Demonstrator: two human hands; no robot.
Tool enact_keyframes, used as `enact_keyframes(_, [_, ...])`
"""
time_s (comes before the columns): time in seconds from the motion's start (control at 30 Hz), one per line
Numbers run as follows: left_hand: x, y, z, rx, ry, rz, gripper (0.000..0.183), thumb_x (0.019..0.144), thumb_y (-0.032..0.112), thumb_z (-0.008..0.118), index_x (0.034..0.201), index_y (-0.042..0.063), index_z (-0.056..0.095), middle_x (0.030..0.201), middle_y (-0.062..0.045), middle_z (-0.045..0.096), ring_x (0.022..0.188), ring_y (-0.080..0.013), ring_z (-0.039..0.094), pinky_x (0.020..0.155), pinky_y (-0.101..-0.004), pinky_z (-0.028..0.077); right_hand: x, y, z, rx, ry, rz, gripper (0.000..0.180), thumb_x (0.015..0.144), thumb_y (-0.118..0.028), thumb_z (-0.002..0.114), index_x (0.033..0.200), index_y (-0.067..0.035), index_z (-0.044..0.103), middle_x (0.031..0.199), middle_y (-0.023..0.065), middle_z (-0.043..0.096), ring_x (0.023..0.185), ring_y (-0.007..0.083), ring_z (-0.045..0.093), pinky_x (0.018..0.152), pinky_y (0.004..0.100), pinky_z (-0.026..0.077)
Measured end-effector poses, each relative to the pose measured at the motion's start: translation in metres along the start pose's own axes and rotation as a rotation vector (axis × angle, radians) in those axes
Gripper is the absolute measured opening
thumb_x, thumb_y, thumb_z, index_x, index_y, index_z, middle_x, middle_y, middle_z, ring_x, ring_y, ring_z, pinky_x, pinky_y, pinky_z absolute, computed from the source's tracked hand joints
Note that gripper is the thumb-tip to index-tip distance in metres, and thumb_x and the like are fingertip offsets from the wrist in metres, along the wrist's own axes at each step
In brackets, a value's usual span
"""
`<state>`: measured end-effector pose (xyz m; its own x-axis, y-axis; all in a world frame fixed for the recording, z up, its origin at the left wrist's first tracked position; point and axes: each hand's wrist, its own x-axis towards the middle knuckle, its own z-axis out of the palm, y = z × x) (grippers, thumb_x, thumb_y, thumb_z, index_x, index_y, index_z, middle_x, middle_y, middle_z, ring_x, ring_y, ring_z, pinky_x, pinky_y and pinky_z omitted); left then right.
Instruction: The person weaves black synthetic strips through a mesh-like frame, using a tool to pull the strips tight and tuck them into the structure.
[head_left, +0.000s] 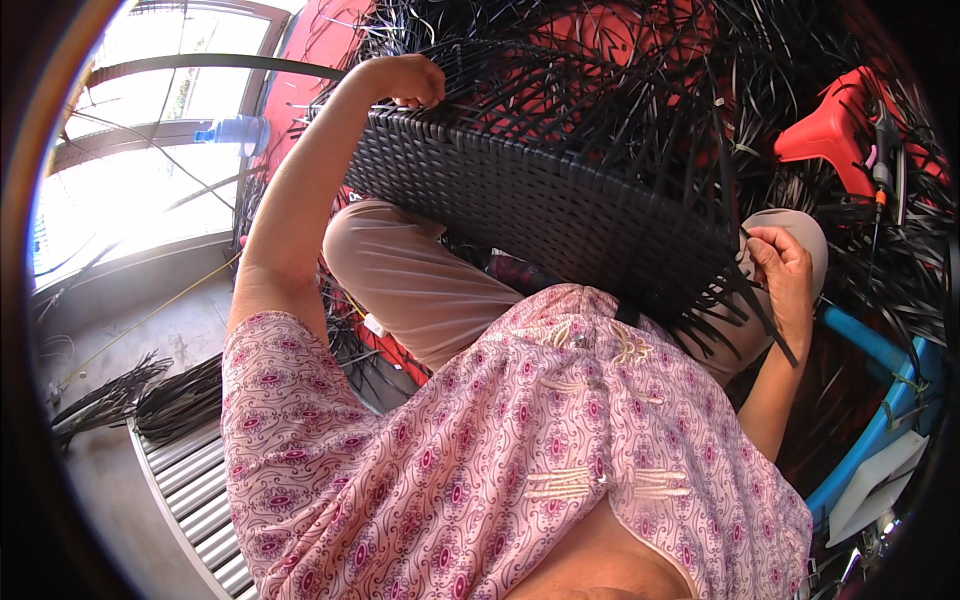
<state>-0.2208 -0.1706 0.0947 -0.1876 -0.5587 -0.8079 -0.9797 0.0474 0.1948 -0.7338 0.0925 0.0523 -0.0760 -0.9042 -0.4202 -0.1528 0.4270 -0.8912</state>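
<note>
A panel woven from black plastic strips (525, 180) lies slanting across my lap, with many loose strip ends fanning out from its far edge and its right end. At the panel's far left edge is my left hand (416, 81), its fingers curled down near the strips; whether it grips one is not clear. My right hand (780, 259) is beside the panel's right corner, above my knee, pinching the end of a black strip (744, 232) between thumb and fingers.
Loose black strips cover the red floor beyond the panel. A red plastic stool (832, 131) with a corded tool (882, 165) stands at right, above a blue frame (862, 337). At left are a clear plastic bottle (244, 136), a window, strip bundles (184, 397) and a slatted metal rack (191, 480).
</note>
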Motion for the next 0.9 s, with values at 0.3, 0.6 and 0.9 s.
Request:
enact_keyframes(0.3, [-0.004, -0.034, -0.001, -0.171, 0.108, -0.066, 0.010, 0.084, 0.016, 0.064, 0.092, 0.009, 0.067, 0.072, 0.000, 0.063, 0.060, -0.0105, 0.058, 0.046, -0.0254, 0.041, -0.007, 0.006, -0.025, -0.099, 0.026, 0.045, 0.020, 0.093, -0.025, 0.068, 0.101, -0.007, 0.070, 0.073, -0.0064, 0.057, 0.059, 0.0009, 0.048, 0.052, 0.0165, 0.033])
enact_keyframes(0.6, [0.021, -0.015, -0.001, 0.229, 0.040, -0.294, 0.028, 0.084, 0.031, 0.072, 0.083, 0.003, 0.069, 0.073, -0.005, 0.065, 0.062, -0.0177, 0.061, 0.051, -0.0331, 0.049, -0.007, 0.001, -0.022, -0.100, 0.009, 0.057, 0.014, 0.092, -0.014, 0.066, 0.097, -0.001, 0.069, 0.081, -0.0070, 0.059, 0.073, 0.0018, 0.051, 0.066, 0.0178, 0.042])
enact_keyframes(0.9, [0.035, -0.033, 0.007, 0.196, 0.115, -0.271, 0.037, 0.074, 0.038, 0.077, 0.088, 0.004, 0.074, 0.081, -0.013, 0.069, 0.073, -0.0252, 0.065, 0.064, -0.0387, 0.055, -0.004, 0.002, -0.019, -0.095, -0.003, 0.045, 0.016, 0.092, -0.016, 0.066, 0.096, -0.001, 0.068, 0.080, -0.0069, 0.058, 0.074, 0.0019, 0.050, 0.067, 0.0182, 0.041])
